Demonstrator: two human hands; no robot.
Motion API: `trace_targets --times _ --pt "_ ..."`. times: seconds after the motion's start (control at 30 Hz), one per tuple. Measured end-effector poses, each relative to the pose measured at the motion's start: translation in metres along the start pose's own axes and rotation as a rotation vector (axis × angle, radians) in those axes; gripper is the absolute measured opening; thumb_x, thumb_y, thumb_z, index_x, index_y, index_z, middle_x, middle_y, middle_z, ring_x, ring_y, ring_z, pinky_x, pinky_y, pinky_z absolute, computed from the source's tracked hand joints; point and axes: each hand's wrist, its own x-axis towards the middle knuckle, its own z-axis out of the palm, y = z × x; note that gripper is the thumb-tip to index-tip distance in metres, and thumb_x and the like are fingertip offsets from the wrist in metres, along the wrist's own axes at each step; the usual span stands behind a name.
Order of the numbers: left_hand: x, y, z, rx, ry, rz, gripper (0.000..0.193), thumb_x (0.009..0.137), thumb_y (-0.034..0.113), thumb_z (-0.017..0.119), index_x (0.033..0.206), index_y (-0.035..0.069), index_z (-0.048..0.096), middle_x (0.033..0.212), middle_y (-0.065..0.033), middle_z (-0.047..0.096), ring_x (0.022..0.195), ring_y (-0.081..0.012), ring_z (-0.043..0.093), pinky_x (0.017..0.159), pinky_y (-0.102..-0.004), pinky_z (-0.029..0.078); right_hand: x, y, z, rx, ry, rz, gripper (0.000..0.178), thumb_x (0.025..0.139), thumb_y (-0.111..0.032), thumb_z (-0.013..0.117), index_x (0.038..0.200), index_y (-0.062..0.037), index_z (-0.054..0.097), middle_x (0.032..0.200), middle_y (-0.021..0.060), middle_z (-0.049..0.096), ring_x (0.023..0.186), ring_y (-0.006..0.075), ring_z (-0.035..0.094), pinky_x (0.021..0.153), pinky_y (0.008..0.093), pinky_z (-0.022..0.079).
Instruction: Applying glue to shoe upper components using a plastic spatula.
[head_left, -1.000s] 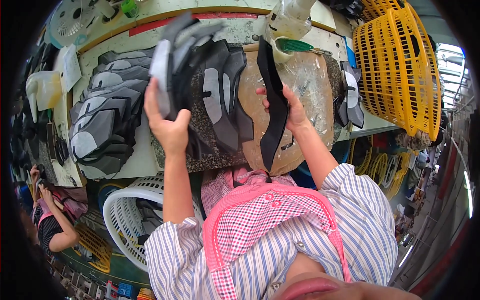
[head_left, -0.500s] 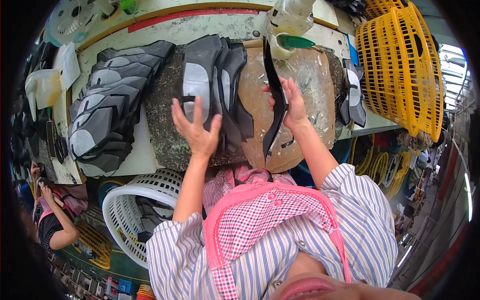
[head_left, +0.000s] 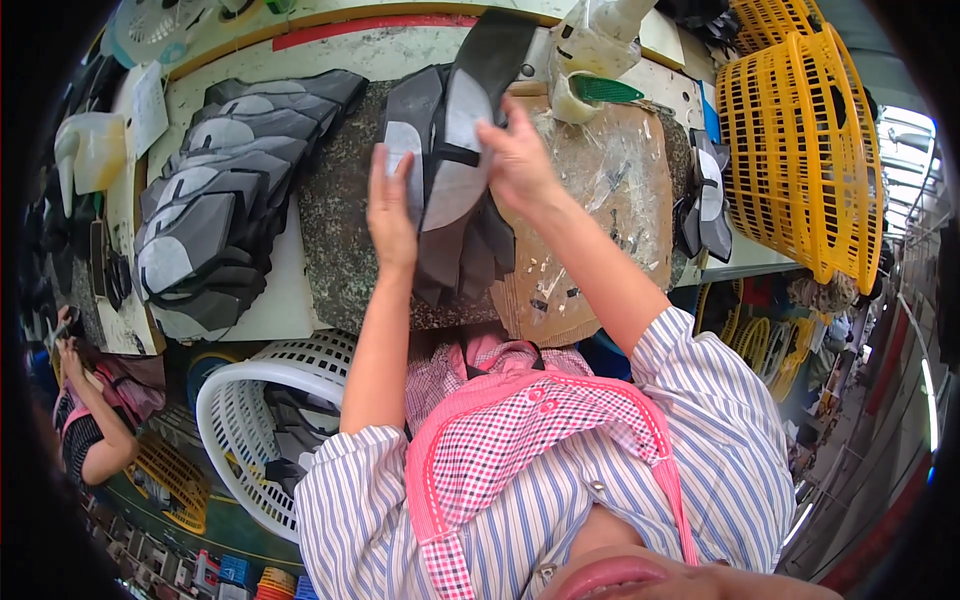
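Note:
My right hand (head_left: 522, 165) grips the right edge of a dark grey shaped piece (head_left: 462, 190), which has a light grey patch and a short black strip across it. This piece is tilted above a stack of similar grey pieces (head_left: 412, 105) in front of me. At the left side of that stack is my left hand (head_left: 393, 218), its fingers stretched out against the pieces and holding nothing. Part of the stack is hidden under the held piece. To the left, a long fanned row of the same pieces (head_left: 215, 185) lies overlapped on the table.
Right of the stack lies a glue-stained board (head_left: 610, 210). Behind it stand a glue container (head_left: 580, 95) and a green-handled brush (head_left: 608, 90). A yellow basket (head_left: 790, 150) stands at right, a white basket (head_left: 225, 450) below the table. Another person's arm (head_left: 105, 420) shows at far left.
My right hand has moved left from over the board, bringing the grey piece onto the stack and turning its patched face into view. My left hand stays near the stack, now turned more edge-on.

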Motion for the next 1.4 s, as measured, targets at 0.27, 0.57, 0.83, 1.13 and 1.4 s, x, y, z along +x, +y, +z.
trace_targets --times 0.27,0.57,0.83,1.13,1.4 --pt "-0.043 0.040 -0.051 0.271 0.277 0.068 0.021 0.075 0.009 0.053 0.095 0.003 0.055 0.086 -0.0058 0.059 0.082 -0.0101 0.053 0.073 -0.0234 0.040 0.006 0.053 -0.023 -1.023 0.124 -0.500 0.049 0.069 -0.007 0.057 0.113 -0.0046 0.037 0.099 0.0091 0.041 0.072 0.0116 0.044 0.065 0.0241 0.040" --pt "-0.274 0.048 -0.177 0.712 1.233 -0.008 0.033 0.070 0.009 0.054 0.103 0.004 0.049 0.098 -0.0082 0.054 0.087 -0.0176 0.050 0.074 -0.0283 0.040 0.001 -0.077 0.075 -0.429 -0.484 -1.454 0.014 0.064 -0.004 0.054 0.077 0.0003 0.049 0.074 0.0097 0.051 0.075 0.0193 0.050 0.064 0.0257 0.041" --pt "-0.415 -0.059 -0.245 0.890 1.463 -0.788 0.087 0.056 0.050 0.064 0.119 0.003 0.027 0.109 -0.0257 0.035 0.103 -0.0383 0.036 0.085 -0.0398 0.030 -0.137 0.127 0.135 -1.154 -1.093 0.052 0.033 0.070 -0.009 0.052 0.102 -0.0022 0.048 0.090 0.0058 0.054 0.084 0.0145 0.053 0.075 0.0268 0.041" --pt "-0.396 -0.044 -0.259 0.963 1.234 -0.709 0.059 0.052 0.028 0.071 0.096 0.000 0.043 0.092 -0.0163 0.045 0.092 -0.0320 0.040 0.081 -0.0371 0.033 -0.228 0.364 0.085 -1.344 -0.570 0.769 0.086 0.057 -0.033 0.068 0.124 -0.0082 0.020 0.116 0.0220 0.034 0.107 0.0306 0.035 0.084 0.0386 0.034" --pt "-0.385 -0.055 -0.263 0.723 1.176 -0.462 0.069 0.051 0.020 0.072 0.109 0.002 0.038 0.096 -0.0183 0.047 0.093 -0.0335 0.043 0.078 -0.0374 0.036 -0.168 0.433 0.023 -1.724 -0.656 0.567 0.086 0.049 -0.029 0.065 0.122 -0.0094 0.025 0.107 0.0174 0.047 0.098 0.0324 0.045 0.091 0.0385 0.024"
